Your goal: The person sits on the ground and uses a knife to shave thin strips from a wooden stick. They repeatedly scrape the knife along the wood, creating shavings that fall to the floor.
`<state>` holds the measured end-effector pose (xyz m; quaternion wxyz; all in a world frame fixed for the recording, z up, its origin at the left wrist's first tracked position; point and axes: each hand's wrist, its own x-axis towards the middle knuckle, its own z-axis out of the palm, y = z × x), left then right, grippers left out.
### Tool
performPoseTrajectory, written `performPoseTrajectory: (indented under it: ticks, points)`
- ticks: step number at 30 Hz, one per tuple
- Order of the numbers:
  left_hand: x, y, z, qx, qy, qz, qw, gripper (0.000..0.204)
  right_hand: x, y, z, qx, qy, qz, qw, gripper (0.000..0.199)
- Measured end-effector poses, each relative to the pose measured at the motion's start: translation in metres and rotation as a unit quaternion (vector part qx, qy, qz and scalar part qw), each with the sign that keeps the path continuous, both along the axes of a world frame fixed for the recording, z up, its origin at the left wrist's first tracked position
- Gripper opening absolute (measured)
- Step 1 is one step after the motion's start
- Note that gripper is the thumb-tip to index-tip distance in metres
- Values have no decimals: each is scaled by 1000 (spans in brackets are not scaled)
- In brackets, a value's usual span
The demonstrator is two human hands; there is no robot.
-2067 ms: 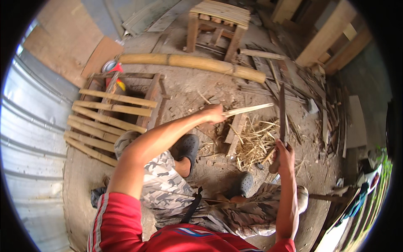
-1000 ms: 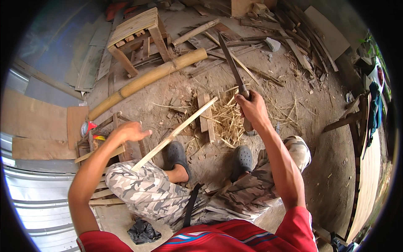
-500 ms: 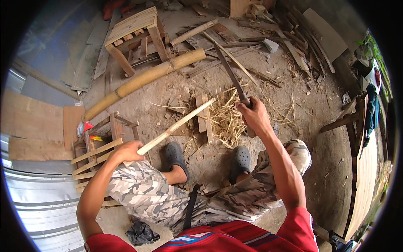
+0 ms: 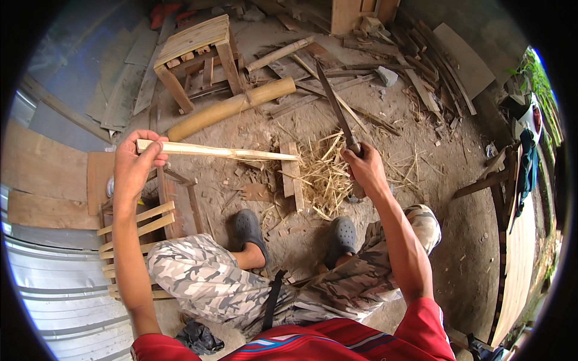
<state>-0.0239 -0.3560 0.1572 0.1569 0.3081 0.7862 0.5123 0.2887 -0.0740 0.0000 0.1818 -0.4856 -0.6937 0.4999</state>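
A pale, split bamboo strip (image 4: pixel 223 151) is gripped near its left end by my left hand (image 4: pixel 136 157), thumb along it. Its far right end reaches over a small wooden block (image 4: pixel 291 177) on the ground; whether it touches the block I cannot tell. My right hand (image 4: pixel 366 168) is wrapped round the handle of a long, dark-bladed machete (image 4: pixel 333 99), whose blade points up and away, apart from the strip. Beside the block, under my right hand, lies a heap of thin bamboo shavings (image 4: pixel 322 180).
A thick bamboo pole (image 4: pixel 241 105) lies in front of a slatted stool (image 4: pixel 195 45). Scrap boards (image 4: pixel 427 72) are piled at the far right. Several cut slats (image 4: pixel 138 225) lie near my left knee. My feet in grey clogs (image 4: pixel 341 236) stand near the block.
My left hand has moved up and away from my left knee, swinging the bamboo strip from a slant to nearly level. My right hand with the machete has hardly moved.
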Motion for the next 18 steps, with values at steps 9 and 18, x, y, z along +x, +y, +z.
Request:
performPoseTrajectory:
  ticks: [9, 18]
  points:
    - [21, 61, -32, 415, 325, 5, 850, 18, -6, -6, 3, 5, 1, 5, 1000, 39]
    - [60, 115, -3, 527, 5, -26, 849, 45, -6, -10, -7, 57, -4, 15, 998, 30]
